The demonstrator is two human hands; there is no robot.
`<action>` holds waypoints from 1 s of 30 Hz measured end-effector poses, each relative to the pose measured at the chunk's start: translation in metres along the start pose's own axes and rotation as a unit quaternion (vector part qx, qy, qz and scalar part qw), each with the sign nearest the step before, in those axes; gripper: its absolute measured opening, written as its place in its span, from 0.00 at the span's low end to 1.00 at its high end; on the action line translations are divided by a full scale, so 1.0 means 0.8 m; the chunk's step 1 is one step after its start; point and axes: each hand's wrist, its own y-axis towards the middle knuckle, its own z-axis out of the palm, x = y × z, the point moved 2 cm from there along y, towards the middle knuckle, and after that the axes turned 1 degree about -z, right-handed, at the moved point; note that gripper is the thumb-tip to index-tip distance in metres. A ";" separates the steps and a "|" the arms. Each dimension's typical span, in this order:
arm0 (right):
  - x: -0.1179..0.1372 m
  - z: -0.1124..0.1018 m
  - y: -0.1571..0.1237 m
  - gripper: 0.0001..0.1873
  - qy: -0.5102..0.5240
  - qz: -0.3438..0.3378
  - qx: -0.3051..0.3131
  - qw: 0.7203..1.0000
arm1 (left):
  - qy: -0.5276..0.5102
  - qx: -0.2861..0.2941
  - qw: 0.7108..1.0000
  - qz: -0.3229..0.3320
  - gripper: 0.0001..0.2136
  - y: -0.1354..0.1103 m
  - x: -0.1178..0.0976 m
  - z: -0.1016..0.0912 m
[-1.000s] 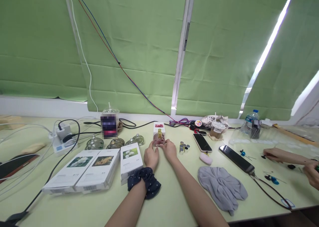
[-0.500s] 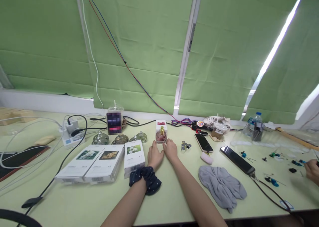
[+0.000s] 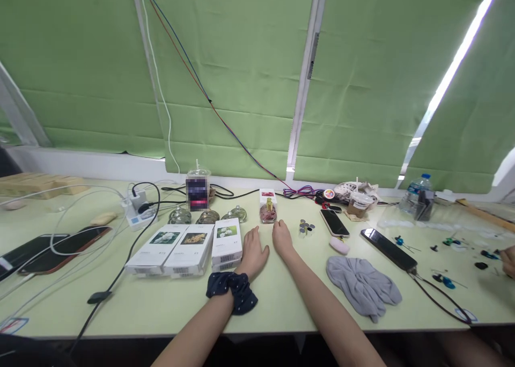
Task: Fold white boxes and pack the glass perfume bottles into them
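Noting 1 squat clear glass bottle with red contents and a gold top (image 3: 268, 213), upright, directly in front of a white cardboard box with a red picture (image 3: 267, 195). Cannot tell if touching that box. Found left hand (image 3: 253, 253) low over the pale green table (image 3: 277, 302), with fingers spread, thumb out and nothing visibly held, close beside a white cardboard box with a white-blossom picture (image 3: 226, 242). Found right hand (image 3: 282, 238) just short of the bottle, with fingers loosely curled together; cannot tell about anything under the palm, nor about contact with the glass.

Rating a forward nudge of the right knuckles as the chief hazard: liable to tip the bottle or knock it against the box behind. Flagging the gold top too, possibly loose, with spilled contents as the likely result. Recording a lesser risk at left: a sideways sweep, or a snag on the navy dotted fabric wristband (image 3: 232, 293), could push the blossom box into the tinted rounded glass bottles (image 3: 208, 217) behind. Also listing small grey discs (image 3: 306, 228) right of the right hand, easily scattered by an outward swing.
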 end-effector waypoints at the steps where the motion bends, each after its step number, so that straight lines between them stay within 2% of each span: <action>1: 0.001 0.000 -0.002 0.16 0.016 -0.002 -0.001 1.000 | -0.001 -0.006 1.000 -0.001 0.28 -0.003 0.002 -0.003; 6: 0.026 0.002 -0.003 0.15 0.126 -0.032 0.008 0.992 | -0.013 -0.036 0.999 -0.014 0.21 -0.015 0.015 -0.022; 11: 0.067 0.017 0.009 0.26 0.229 -0.070 0.005 0.971 | -0.025 -0.065 0.997 -0.025 0.12 -0.021 0.019 -0.038; 15: 0.088 0.031 0.020 0.31 0.298 -0.105 0.007 0.949 | -0.039 -0.079 0.996 -0.035 0.11 -0.021 0.020 -0.044; 21: 0.095 0.037 0.022 0.34 0.264 -0.098 0.035 0.959 | -0.072 -0.072 0.993 -0.058 0.09 -0.016 0.027 -0.055; 30: 0.086 0.031 0.007 0.29 0.229 -0.050 0.034 0.972 | -0.097 -0.029 0.992 -0.078 0.08 -0.018 0.033 -0.072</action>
